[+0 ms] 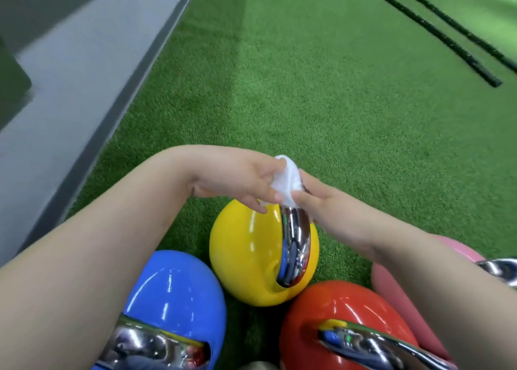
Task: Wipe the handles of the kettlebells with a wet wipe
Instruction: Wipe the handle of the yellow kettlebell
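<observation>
Yellow kettlebell (251,252) (chrome handle (296,241)), white wipe (288,182)

Both hands on crumpled white wet wipe (286,181), wrapped over far end of chrome handle (296,246) of glossy yellow kettlebell (246,255). Left hand (240,179) and right hand (321,204) pinch it from either side. Blue kettlebell (179,288), red kettlebell (344,305), pink kettlebell (391,283) nearer, all on green artificial turf (307,90).

I see glossy, smooth shells on the yellow kettlebell (251,257), blue kettlebell (179,288) and red kettlebell (349,305); the pink kettlebell (391,283) looks duller. Their handles, like the yellow one's handle (296,246), are mirror-bright chrome metal. The wet wipe (288,182) is soft white cloth. The floor (307,90) is rough green turf.
</observation>
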`<act>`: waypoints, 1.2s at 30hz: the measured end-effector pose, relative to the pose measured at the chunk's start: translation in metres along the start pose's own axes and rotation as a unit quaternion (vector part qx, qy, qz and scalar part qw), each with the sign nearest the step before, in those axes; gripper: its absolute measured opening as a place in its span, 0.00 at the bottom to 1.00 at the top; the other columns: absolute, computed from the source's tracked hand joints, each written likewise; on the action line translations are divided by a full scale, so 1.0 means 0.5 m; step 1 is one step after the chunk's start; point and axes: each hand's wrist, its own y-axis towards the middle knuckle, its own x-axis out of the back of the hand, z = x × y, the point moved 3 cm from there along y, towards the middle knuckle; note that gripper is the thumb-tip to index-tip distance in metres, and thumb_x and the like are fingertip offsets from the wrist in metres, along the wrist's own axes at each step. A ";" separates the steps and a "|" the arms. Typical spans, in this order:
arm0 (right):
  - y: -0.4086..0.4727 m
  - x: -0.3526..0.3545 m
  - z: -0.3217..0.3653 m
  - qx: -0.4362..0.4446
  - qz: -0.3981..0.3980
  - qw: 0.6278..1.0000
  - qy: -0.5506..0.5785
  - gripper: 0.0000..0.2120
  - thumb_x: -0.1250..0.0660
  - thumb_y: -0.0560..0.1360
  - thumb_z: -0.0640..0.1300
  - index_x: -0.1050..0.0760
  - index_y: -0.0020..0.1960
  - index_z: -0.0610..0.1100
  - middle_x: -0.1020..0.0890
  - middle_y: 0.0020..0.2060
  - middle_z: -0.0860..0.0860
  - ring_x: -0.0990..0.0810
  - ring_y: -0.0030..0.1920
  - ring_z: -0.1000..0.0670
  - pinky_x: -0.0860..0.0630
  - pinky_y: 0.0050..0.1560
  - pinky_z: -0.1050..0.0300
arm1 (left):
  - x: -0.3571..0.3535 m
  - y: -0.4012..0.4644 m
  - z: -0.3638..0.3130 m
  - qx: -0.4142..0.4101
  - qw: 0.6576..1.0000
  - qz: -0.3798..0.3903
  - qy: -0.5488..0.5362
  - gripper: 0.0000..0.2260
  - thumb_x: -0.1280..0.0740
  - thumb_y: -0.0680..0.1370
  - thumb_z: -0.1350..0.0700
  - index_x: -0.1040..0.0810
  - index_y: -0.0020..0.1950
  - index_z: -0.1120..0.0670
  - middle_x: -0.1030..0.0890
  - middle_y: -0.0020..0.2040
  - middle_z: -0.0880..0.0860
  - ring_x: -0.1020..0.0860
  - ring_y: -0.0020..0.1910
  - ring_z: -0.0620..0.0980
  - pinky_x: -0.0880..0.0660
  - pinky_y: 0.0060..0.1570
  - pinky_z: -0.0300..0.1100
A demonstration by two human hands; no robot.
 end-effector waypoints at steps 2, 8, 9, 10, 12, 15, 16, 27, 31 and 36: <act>-0.033 -0.005 -0.009 0.015 0.034 0.998 0.045 0.23 0.44 0.81 0.43 0.42 0.73 0.58 0.30 0.67 0.61 0.33 0.67 0.60 0.39 0.70 0.56 | -0.002 -0.009 0.005 -0.001 0.997 0.074 0.029 0.30 0.34 0.75 0.58 0.42 0.75 0.54 0.33 0.72 0.48 0.33 0.69 0.43 0.32 0.67 0.50; -0.068 -0.021 -0.012 -0.036 0.041 0.995 0.083 0.20 0.37 0.67 0.44 0.25 0.59 0.44 0.20 0.57 0.42 0.24 0.62 0.43 0.30 0.65 0.43 | -0.006 -0.024 0.008 0.025 0.988 0.148 0.025 0.31 0.37 0.70 0.55 0.43 0.70 0.39 0.32 0.70 0.47 0.30 0.65 0.38 0.31 0.64 0.44; -0.060 -0.013 -0.014 -0.078 0.000 0.993 0.092 0.20 0.37 0.67 0.47 0.24 0.57 0.41 0.21 0.56 0.39 0.24 0.61 0.41 0.31 0.64 0.40 | -0.005 -0.026 0.007 0.028 0.989 0.144 0.024 0.26 0.37 0.71 0.56 0.38 0.65 0.38 0.28 0.68 0.51 0.27 0.63 0.42 0.29 0.62 0.44; -0.050 -0.008 -0.016 -0.117 -0.038 0.987 0.108 0.21 0.36 0.68 0.52 0.23 0.56 0.40 0.20 0.55 0.40 0.23 0.58 0.41 0.30 0.63 0.41 | -0.004 -0.026 0.007 0.030 0.991 0.129 0.024 0.21 0.36 0.72 0.57 0.34 0.61 0.38 0.26 0.65 0.56 0.25 0.62 0.45 0.28 0.60 0.45; -0.024 -0.014 -0.005 -0.148 -0.072 0.982 0.096 0.23 0.38 0.72 0.57 0.24 0.54 0.40 0.20 0.51 0.43 0.23 0.52 0.44 0.30 0.55 0.48 | 0.000 -0.021 0.008 0.037 0.996 0.074 0.032 0.13 0.37 0.77 0.63 0.31 0.54 0.45 0.22 0.57 0.58 0.23 0.60 0.52 0.28 0.59 0.49; 0.018 -0.031 0.015 -0.161 -0.114 0.979 0.044 0.19 0.43 0.79 0.51 0.28 0.57 0.36 0.22 0.50 0.39 0.24 0.47 0.43 0.31 0.45 0.53 | 0.012 -0.007 0.019 0.067 0.994 -0.025 0.080 0.08 0.40 0.79 0.63 0.35 0.46 0.50 0.20 0.51 0.52 0.22 0.55 0.51 0.27 0.53 0.47; 0.032 -0.034 0.021 -0.167 -0.131 0.977 0.035 0.20 0.43 0.80 0.51 0.30 0.61 0.35 0.22 0.53 0.38 0.24 0.48 0.43 0.31 0.46 0.53 | 0.019 -0.001 0.024 0.083 0.984 -0.051 0.147 0.08 0.40 0.79 0.62 0.35 0.45 0.51 0.20 0.52 0.52 0.22 0.52 0.51 0.27 0.50 0.45; 0.084 -0.049 0.071 -0.226 -0.232 0.922 -0.211 0.16 0.39 0.75 0.38 0.38 0.61 0.39 0.26 0.59 0.43 0.26 0.60 0.40 0.33 0.45 0.53 | 0.026 0.021 0.055 0.197 0.875 -0.059 0.438 0.09 0.44 0.79 0.63 0.28 0.57 0.60 0.27 0.48 0.58 0.31 0.39 0.54 0.39 0.30 0.41; 0.023 -0.083 0.060 -0.147 -0.299 0.877 -0.346 0.12 0.44 0.79 0.39 0.40 0.61 0.41 0.27 0.58 0.45 0.22 0.56 0.44 0.29 0.44 0.55 | 0.014 0.024 0.043 0.164 0.885 -0.045 0.433 0.07 0.42 0.79 0.61 0.27 0.53 0.57 0.27 0.49 0.57 0.32 0.43 0.53 0.41 0.30 0.40; -0.064 -0.130 0.002 -0.093 -0.312 0.936 -0.131 0.12 0.39 0.75 0.42 0.43 0.49 0.45 0.23 0.45 0.46 0.22 0.46 0.39 0.32 0.37 0.54 | 0.001 0.028 0.042 0.146 0.903 -0.010 0.404 0.10 0.40 0.80 0.59 0.28 0.61 0.56 0.25 0.60 0.54 0.26 0.48 0.49 0.35 0.38 0.37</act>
